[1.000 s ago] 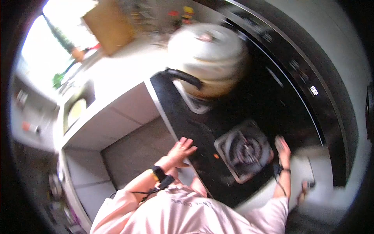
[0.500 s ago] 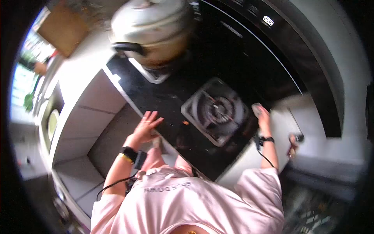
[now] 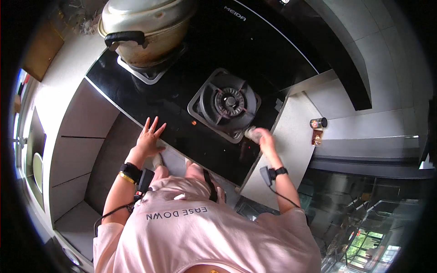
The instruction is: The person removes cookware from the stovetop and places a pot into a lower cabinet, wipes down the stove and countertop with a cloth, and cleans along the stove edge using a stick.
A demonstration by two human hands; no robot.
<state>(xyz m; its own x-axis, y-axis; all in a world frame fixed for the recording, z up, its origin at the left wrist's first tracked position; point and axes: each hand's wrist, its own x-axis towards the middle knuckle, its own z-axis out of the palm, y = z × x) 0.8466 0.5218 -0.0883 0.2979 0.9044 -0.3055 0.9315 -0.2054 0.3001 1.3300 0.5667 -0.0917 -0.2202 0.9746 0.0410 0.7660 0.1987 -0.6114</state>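
Right hand [image 3: 266, 142] shifted from 3 to about 5 o'clock off the round dark-metal burner [image 3: 231, 101], gripping a small pale greyish bundle [image 3: 251, 133], blurred, just beside it. Flat black glass cooktop [image 3: 205, 152] below. Big domed silvery metal pot [image 3: 150, 41] at burner's 10. Left hand [image 3: 147, 143] at 8, released, fingers spread; cooktop contact unclear. Small orange scrap [image 3: 194, 123], also 8, nearer.
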